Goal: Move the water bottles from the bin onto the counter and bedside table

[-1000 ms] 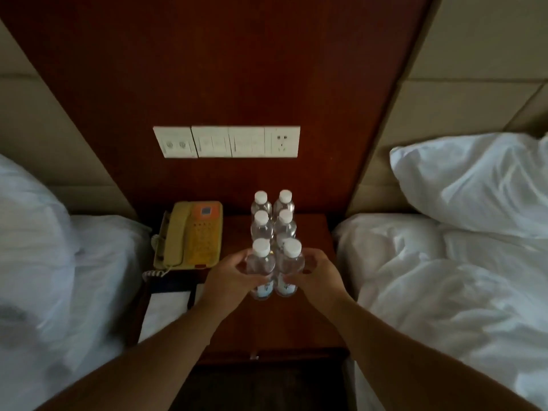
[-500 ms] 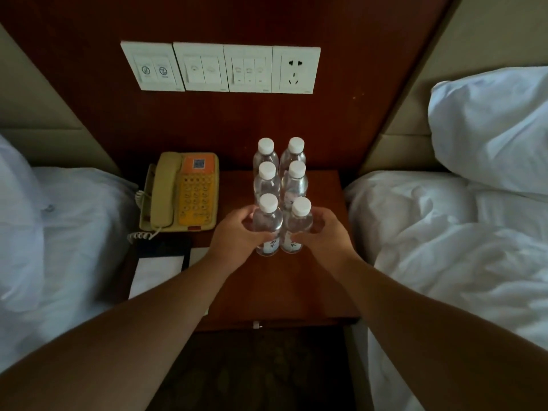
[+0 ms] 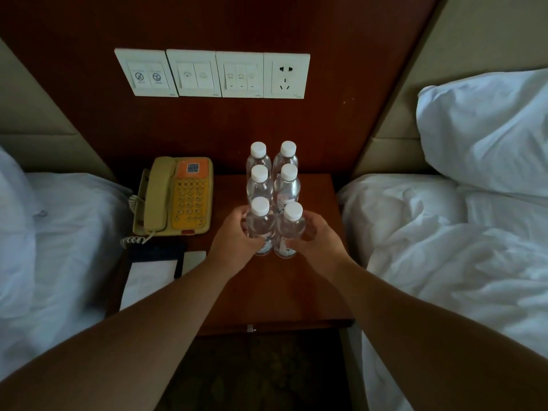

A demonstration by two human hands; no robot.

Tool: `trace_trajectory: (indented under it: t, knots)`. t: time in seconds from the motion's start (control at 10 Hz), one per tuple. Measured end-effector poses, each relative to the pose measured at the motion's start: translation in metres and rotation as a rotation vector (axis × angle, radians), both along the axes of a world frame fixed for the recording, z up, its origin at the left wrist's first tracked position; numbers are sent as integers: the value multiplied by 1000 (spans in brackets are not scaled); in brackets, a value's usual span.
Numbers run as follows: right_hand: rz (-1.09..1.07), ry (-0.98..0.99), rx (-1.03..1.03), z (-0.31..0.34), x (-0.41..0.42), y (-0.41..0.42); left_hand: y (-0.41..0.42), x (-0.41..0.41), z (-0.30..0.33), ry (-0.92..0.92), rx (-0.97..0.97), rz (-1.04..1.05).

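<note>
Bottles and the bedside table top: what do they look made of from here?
The water bottles look like clear thin plastic with white screw caps; the table and neighbouring bottles show through their walls. The bedside table looks like reddish-brown wood or wood veneer with a smooth, slightly glossy finish; solid or laminate cannot be told.

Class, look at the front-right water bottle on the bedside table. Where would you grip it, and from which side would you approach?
Grip the front-right bottle around its clear body below the cap, coming from its right side, as the right hand does. It stands upright, its left side is blocked by the front-left bottle, another bottle stands just behind it, and the right is open tabletop.
</note>
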State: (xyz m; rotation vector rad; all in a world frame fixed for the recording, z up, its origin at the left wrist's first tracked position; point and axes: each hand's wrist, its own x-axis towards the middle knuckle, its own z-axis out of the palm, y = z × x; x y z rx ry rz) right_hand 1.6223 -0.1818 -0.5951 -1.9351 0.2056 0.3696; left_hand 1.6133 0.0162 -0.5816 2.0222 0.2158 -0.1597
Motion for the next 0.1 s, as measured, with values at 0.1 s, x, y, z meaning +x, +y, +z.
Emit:
trace_trajectory:
  t: [0.1]
  knots:
    - [31,3,-27,6,1,-3,-1,-3,6,10,1,2]
